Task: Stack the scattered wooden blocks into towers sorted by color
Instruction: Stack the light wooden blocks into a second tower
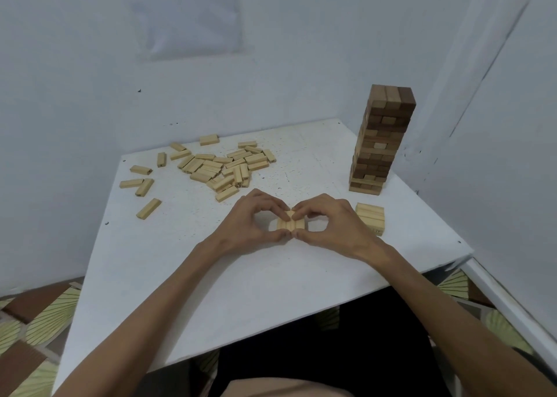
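A small row of light wooden blocks (290,224) lies flat on the white table (187,276) in front of me. My left hand (254,220) and my right hand (330,223) frame it from both sides, pinching its ends between thumbs and fingertips. A pile of several loose light blocks (223,166) is scattered at the back left. At the back right stands a tall tower of dark brown blocks (381,137). A short stack of light blocks (370,217) sits just right of my right hand.
White walls close in the table at the back and right. A sheet of paper (187,14) hangs on the back wall. Stray light blocks (148,208) lie near the table's left edge. Patterned floor shows below the table.
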A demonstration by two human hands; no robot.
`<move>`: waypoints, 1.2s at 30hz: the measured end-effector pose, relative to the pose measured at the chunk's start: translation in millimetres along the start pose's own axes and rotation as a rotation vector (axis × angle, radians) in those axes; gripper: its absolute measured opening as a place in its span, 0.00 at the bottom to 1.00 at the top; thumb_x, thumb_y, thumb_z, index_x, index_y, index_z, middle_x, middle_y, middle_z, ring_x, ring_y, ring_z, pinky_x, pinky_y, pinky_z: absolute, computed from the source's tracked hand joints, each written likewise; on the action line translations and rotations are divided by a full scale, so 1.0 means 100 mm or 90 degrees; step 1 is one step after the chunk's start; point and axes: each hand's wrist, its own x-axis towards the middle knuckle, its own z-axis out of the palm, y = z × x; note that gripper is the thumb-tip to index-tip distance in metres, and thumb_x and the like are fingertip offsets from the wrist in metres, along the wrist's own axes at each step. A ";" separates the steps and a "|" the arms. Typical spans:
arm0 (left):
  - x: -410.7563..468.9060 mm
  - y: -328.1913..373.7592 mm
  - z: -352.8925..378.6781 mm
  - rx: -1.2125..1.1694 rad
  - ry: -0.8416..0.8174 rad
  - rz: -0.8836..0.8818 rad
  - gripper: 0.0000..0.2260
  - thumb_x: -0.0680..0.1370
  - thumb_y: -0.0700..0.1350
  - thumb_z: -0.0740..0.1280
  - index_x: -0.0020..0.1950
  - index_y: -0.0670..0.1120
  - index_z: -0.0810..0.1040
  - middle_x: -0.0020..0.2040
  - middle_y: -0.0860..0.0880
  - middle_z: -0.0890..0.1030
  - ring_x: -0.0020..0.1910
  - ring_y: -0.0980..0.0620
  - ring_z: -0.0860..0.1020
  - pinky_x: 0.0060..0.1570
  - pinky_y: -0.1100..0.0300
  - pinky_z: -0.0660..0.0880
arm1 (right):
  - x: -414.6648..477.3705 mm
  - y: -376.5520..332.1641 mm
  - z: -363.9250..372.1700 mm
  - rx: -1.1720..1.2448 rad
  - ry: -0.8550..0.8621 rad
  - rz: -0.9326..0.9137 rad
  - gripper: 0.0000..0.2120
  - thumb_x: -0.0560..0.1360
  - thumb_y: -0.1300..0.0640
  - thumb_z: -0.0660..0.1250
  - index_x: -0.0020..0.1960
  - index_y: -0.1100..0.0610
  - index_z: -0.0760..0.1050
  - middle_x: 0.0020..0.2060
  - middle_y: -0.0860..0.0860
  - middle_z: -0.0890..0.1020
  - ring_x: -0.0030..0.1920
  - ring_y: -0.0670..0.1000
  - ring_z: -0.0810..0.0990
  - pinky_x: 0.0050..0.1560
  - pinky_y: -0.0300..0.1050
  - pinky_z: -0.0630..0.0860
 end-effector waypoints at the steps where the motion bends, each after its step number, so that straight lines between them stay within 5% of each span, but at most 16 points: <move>1: 0.04 0.01 0.01 -0.006 -0.002 0.007 0.12 0.66 0.52 0.82 0.48 0.54 0.87 0.55 0.60 0.84 0.62 0.55 0.76 0.63 0.54 0.73 | 0.00 0.01 -0.04 -0.005 0.004 -0.001 0.13 0.71 0.53 0.81 0.54 0.49 0.85 0.55 0.41 0.84 0.60 0.44 0.79 0.57 0.43 0.80; 18: 0.75 0.29 0.63 -0.048 -0.059 0.105 0.12 0.68 0.53 0.81 0.50 0.54 0.87 0.55 0.60 0.84 0.61 0.54 0.76 0.60 0.58 0.73 | -0.37 0.31 -0.79 -0.071 0.092 0.034 0.13 0.69 0.57 0.81 0.53 0.53 0.85 0.56 0.44 0.85 0.61 0.45 0.79 0.56 0.45 0.79; 24: 0.89 0.36 0.85 -0.015 -0.065 0.108 0.19 0.69 0.48 0.82 0.58 0.55 0.84 0.54 0.62 0.82 0.58 0.54 0.75 0.53 0.71 0.67 | -0.51 0.43 -0.95 -0.085 0.108 0.072 0.19 0.70 0.50 0.81 0.59 0.45 0.82 0.56 0.42 0.82 0.61 0.46 0.77 0.54 0.40 0.75; 30: 0.95 0.40 0.98 -0.024 -0.091 0.101 0.27 0.67 0.58 0.78 0.64 0.56 0.78 0.56 0.63 0.82 0.59 0.55 0.74 0.57 0.61 0.69 | -0.61 0.48 -1.01 -0.109 0.115 0.102 0.26 0.70 0.50 0.81 0.66 0.45 0.78 0.58 0.35 0.80 0.66 0.41 0.72 0.59 0.26 0.65; 36: 0.97 0.37 1.03 -0.017 -0.094 0.093 0.28 0.68 0.56 0.80 0.66 0.56 0.77 0.56 0.64 0.82 0.61 0.54 0.74 0.62 0.49 0.71 | -0.65 0.51 -1.02 -0.123 0.118 0.098 0.26 0.70 0.49 0.81 0.66 0.45 0.78 0.58 0.36 0.80 0.66 0.42 0.73 0.64 0.32 0.66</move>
